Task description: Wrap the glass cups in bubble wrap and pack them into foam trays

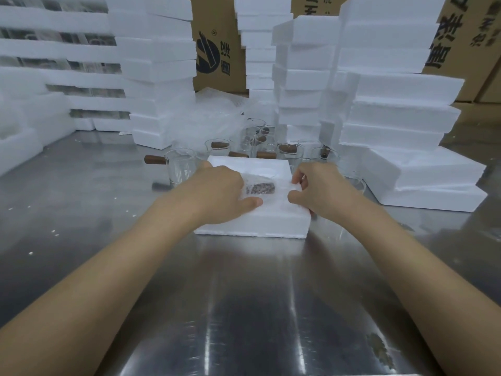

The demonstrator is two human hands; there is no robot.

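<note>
A white foam tray [254, 225] lies on the steel table in front of me. In its recess sits a glass cup wrapped in bubble wrap [260, 189], its brown handle showing through the wrap. My left hand [219, 194] rests on the tray's left side, thumb pressing the wrap down. My right hand [322, 189] pinches the wrap's right edge with curled fingers. Several bare glass cups with wooden handles [180, 166] stand just behind the tray.
Tall stacks of foam trays [393, 85] rise at the right, the back and the left [157, 69]. Loose bubble wrap [211, 115] lies behind the cups. Cardboard boxes [214, 50] stand at the back. The steel table [244, 308] reaches toward me.
</note>
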